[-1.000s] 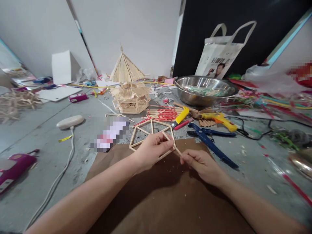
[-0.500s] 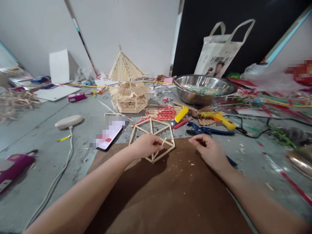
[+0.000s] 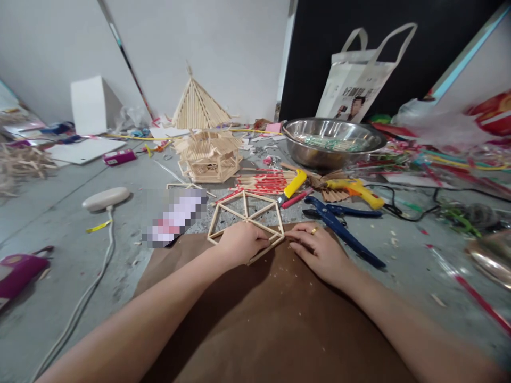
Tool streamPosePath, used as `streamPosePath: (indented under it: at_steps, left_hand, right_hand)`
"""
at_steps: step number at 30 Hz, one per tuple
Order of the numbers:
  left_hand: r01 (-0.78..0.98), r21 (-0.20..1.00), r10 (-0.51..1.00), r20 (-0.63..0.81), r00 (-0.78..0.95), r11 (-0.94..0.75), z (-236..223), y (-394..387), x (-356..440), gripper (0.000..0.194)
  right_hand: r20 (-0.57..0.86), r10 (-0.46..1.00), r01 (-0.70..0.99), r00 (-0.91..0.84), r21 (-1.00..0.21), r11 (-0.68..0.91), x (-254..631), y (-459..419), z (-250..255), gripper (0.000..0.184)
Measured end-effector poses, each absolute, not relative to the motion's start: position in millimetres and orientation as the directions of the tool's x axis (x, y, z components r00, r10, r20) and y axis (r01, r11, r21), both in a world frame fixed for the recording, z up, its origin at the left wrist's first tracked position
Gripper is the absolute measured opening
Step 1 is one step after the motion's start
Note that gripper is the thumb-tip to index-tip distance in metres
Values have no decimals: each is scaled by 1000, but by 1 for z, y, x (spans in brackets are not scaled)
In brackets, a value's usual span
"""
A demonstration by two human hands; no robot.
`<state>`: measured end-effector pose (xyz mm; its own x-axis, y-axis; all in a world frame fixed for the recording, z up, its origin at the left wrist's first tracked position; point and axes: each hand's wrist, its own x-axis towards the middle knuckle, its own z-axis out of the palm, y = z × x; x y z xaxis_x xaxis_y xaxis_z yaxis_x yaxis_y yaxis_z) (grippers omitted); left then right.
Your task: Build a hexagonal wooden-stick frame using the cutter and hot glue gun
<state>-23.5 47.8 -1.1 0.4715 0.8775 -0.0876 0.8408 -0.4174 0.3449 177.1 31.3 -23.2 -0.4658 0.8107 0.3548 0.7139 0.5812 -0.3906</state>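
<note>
A hexagonal frame of thin wooden sticks (image 3: 246,192), with spokes meeting at its centre, lies at the front of a brown sheet (image 3: 287,319) and on the grey floor beyond. My left hand (image 3: 241,242) is over its near side, closed in a pinch on a short wooden stick inside the frame; the fingers mostly hide the stick. My right hand (image 3: 321,250), with a ring on one finger, has its fingers stretched towards the frame's right corner, the fingertips at or very near it. I see nothing held in it.
Behind stand a wooden stick pavilion model (image 3: 209,159) and a steel basin (image 3: 333,141). Near the frame lie blue pruning shears (image 3: 343,229), a yellow-handled cutter (image 3: 294,185), a yellow glue gun (image 3: 357,192), red-marked sticks (image 3: 263,182) and a phone (image 3: 181,213).
My right hand has moved left to the frame's corner, and its fingers have straightened. My left hand has lowered onto the frame with the short stick. The view has shifted slightly.
</note>
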Motion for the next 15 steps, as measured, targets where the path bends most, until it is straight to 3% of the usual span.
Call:
streamPosePath:
  at_steps: [7, 15]
  left_hand:
    - [852, 319, 883, -84, 461, -414, -2, 46, -20, 28]
    - [844, 405, 900, -102, 424, -352, -4, 46, -18, 23]
  right_hand:
    - [301, 766, 714, -568, -283, 641, 173, 28, -24, 31]
    - [293, 757, 716, -585, -253, 651, 175, 31, -26, 32]
